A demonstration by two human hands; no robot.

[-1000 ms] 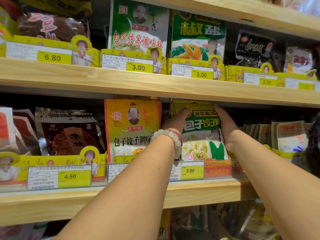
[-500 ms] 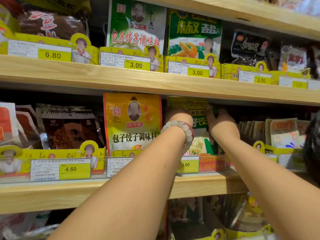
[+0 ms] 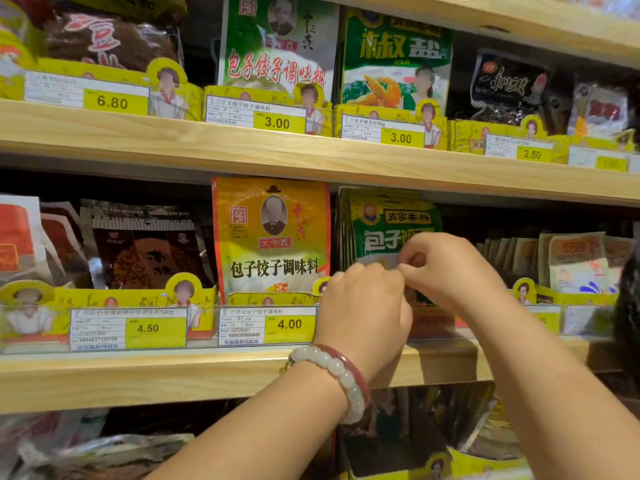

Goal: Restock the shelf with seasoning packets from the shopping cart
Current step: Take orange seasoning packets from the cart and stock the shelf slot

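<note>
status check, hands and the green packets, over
Left hand and right hand curled together in front of green seasoning packets, grip unclear. Packets upright on middle shelf. Nothing in the way.

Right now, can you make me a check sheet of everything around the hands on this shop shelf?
Surface: wooden middle shelf, with price tags along its front edge.
Job's things: green seasoning packets standing upright in a row, right of a yellow seasoning packet.
Clutter: dark brown packets on the left, pale packets on the right, all in their own rows.
Grips: left hand and right hand are curled in front of the green packets, fingertips meeting; whether they pinch anything cannot be told. A bead bracelet is on the left wrist.
Cables: nothing seen.
Surroundings: upper shelf with more packets; the shopping cart is not in view.
</note>
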